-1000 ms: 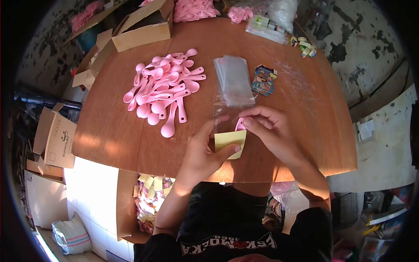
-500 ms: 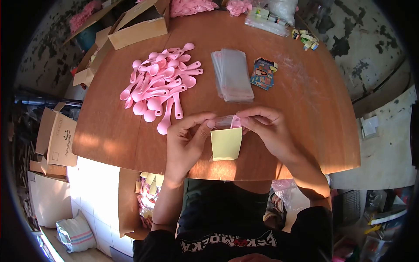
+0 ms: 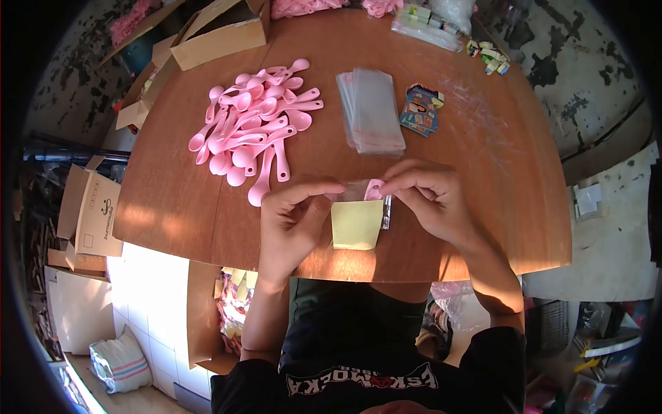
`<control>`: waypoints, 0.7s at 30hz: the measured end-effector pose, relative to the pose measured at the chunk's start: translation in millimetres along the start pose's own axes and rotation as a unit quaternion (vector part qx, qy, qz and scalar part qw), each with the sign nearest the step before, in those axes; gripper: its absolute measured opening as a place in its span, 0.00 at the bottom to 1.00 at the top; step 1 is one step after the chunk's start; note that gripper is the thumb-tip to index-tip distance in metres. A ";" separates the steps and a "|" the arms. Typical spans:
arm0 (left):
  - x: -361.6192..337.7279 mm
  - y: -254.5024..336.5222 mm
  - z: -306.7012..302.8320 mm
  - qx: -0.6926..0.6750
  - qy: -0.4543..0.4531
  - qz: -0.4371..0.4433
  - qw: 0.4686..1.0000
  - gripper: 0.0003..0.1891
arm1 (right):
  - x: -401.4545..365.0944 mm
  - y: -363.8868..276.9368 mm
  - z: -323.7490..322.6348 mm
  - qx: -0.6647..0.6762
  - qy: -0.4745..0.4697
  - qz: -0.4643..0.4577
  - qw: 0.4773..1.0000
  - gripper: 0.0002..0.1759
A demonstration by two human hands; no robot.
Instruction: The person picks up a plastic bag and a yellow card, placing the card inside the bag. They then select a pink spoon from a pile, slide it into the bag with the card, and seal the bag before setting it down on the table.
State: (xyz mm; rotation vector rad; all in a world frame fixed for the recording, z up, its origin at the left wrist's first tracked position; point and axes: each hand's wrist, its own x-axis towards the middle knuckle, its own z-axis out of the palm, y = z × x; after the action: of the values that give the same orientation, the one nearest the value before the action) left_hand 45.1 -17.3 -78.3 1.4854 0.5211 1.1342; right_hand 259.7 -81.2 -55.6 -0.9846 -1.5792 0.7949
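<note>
Between my hands, above the table's near edge, is a clear plastic bag (image 3: 356, 188) with a pale yellow card (image 3: 356, 224) in it. The handle end of a pink spoon (image 3: 374, 189) shows above the card; the rest of that spoon is hidden. My left hand (image 3: 296, 214) pinches the bag's upper left corner between thumb and forefinger. At the upper right corner, my right hand (image 3: 426, 195) pinches the bag close to the spoon handle. Beyond my left hand lies a heap of pink spoons (image 3: 252, 124). A stack of flat clear bags (image 3: 372, 114) lies farther out.
Blue printed cards (image 3: 420, 110) lie right of the bag stack. An open cardboard box (image 3: 221, 34) stands at the table's far left. Packets in clear plastic (image 3: 427, 31) and small boxes (image 3: 488, 56) sit at the far right. Another carton (image 3: 96, 210) stands left of the table (image 3: 496, 207).
The bag's right edge now shows beside the yellow card, and more of the spoon handle is visible. My right hand has shifted slightly up and right. Both hands still pinch the bag.
</note>
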 end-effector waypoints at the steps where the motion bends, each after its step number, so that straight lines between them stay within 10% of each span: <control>1: -0.7 1.6 -0.2 0.001 -0.003 -0.014 1.000 0.10 | 0.4 -2.1 -0.1 -0.027 -0.003 -0.006 1.000 0.11; 21: -0.3 4.7 0.6 -0.010 0.026 -0.028 0.999 0.19 | -5.0 9.9 7.3 -0.029 0.001 -0.031 0.999 0.17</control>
State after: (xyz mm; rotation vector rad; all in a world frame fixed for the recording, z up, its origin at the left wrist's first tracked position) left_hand 44.2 -19.1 -73.9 1.4186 0.5824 1.1340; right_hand 255.0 -81.4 -67.9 -0.9717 -1.6318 0.7093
